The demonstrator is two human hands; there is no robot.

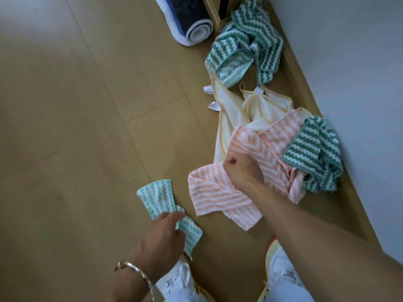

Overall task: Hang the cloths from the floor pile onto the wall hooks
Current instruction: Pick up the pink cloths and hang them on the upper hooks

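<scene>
Right hand [242,171]: fingers curled into peach cloth [209,192] on the floor, its long axis running from the pile [246,110] toward the feet. Left hand [162,233] pinches mint cloth [153,199].

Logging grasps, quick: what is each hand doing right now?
Left hand: holds the mint striped cloth.
Right hand: grips the peach striped cloth on the pile.

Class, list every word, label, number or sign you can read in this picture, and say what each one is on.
No text here is legible.
White care tags on the cream cloths: print too small to read.
Dark marks on the left shoe: blurred, unreadable.
Grey marks on the right shoe: blurred, unreadable.
</scene>
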